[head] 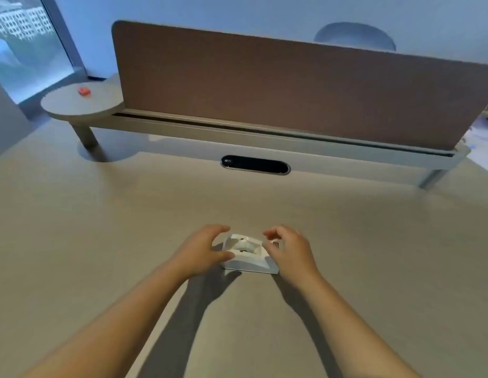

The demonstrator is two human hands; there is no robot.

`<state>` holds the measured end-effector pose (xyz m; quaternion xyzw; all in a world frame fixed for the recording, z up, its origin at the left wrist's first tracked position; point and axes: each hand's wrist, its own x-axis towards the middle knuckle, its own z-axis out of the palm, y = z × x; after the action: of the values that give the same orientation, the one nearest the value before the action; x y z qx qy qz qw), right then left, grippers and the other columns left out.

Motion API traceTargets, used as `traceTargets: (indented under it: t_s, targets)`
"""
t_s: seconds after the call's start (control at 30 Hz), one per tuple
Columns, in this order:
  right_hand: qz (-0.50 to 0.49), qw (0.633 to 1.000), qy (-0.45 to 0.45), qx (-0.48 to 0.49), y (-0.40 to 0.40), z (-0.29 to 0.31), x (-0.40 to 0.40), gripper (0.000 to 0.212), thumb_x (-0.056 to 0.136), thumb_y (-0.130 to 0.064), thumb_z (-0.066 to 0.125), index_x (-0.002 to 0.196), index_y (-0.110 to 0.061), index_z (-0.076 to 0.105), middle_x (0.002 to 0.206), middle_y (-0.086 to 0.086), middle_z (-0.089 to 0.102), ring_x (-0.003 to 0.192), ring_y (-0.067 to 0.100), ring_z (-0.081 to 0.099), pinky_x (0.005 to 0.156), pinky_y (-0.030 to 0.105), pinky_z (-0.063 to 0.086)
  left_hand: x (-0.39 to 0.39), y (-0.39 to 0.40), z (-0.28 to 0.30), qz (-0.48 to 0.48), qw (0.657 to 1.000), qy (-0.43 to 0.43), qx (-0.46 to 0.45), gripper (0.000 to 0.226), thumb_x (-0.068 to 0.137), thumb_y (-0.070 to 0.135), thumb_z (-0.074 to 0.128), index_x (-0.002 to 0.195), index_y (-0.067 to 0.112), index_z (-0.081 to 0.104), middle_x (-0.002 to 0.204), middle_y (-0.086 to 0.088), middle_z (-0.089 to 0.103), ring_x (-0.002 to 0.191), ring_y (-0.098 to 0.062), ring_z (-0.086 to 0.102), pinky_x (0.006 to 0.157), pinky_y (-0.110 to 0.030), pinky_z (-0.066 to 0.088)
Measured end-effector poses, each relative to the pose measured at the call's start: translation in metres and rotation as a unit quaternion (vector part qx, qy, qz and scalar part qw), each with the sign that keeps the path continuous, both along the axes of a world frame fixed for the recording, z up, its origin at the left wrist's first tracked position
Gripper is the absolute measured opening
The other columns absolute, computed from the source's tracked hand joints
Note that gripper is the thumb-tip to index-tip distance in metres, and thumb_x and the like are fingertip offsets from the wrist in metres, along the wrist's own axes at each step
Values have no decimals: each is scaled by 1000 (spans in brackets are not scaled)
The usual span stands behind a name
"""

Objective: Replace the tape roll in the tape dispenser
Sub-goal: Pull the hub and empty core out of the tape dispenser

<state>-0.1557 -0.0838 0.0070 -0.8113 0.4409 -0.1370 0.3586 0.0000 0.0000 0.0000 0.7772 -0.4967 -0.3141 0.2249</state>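
Note:
A white tape dispenser (247,261) sits on the beige desk (373,255), near its front middle. In its hollow lies a pale, clear tape roll (247,245), partly blurred. My left hand (203,249) rests against the dispenser's left end, fingers curled around it. My right hand (288,248) hovers at the right end with fingers bent and apart; whether it touches the dispenser is unclear. A small striped part shows beside its fingers, too blurred to name.
A brown divider panel (278,85) on a grey rail crosses the back of the desk. A dark oval cable slot (255,165) lies in front of it. A round side shelf (82,103) at the back left holds a small red object (84,91). Papers (482,143) lie far right.

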Motion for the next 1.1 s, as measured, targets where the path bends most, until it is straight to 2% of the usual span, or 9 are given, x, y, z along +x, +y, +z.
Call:
traceTargets:
  t_s: [0.17, 0.4, 0.53, 0.83, 0.93, 1.1]
  targets:
    - [61, 994, 71, -54, -2, -21, 12, 25, 87, -26, 47, 109, -17, 55, 117, 1, 60, 110, 21, 45, 87, 28, 27, 3, -4, -23, -3, 1000, 2, 3, 65, 76, 24, 63, 133, 17, 33, 143, -5, 40, 129, -21, 37, 105, -30, 29]
    - [67, 992, 67, -79, -2, -36, 17, 18, 87, -26, 47, 102, -19, 55, 106, -1, 62, 103, 23, 46, 80, 27, 24, 6, -6, -36, 14, 998, 62, -20, 60, 73, 18, 66, 128, 20, 43, 132, -5, 53, 113, -21, 53, 97, -29, 39]
    - [85, 988, 65, -110, 0, -35, 20, 19, 89, -21, 43, 103, -16, 54, 107, 0, 62, 103, 21, 46, 81, 26, 18, 10, -6, -37, 19, 996, 85, -22, 60, 71, 12, 67, 126, 21, 46, 128, -7, 55, 107, -23, 56, 97, -33, 43]
    - [72, 993, 38, -91, 6, -38, 23, 17, 88, -13, 43, 101, -10, 54, 104, 5, 60, 105, 23, 42, 93, 33, 26, 14, -10, -41, 11, 997, 68, -37, 58, 67, 13, 70, 121, 23, 51, 120, -3, 60, 93, -18, 58, 87, -28, 45]
    - [72, 994, 22, -85, 4, -42, 24, 16, 87, -13, 45, 99, -9, 55, 94, -1, 54, 104, 25, 43, 90, 33, 28, 15, -11, -41, 5, 998, 59, -37, 57, 68, 15, 70, 120, 23, 51, 119, -2, 60, 92, -18, 58, 85, -27, 44]
    - [46, 998, -21, -42, 1, -50, 21, 8, 86, -19, 46, 90, -21, 53, 94, -6, 51, 101, 22, 42, 85, 33, 34, 13, -10, -39, -11, 999, 28, -20, 58, 71, 20, 67, 125, 25, 45, 125, -1, 57, 93, -15, 54, 85, -26, 42]
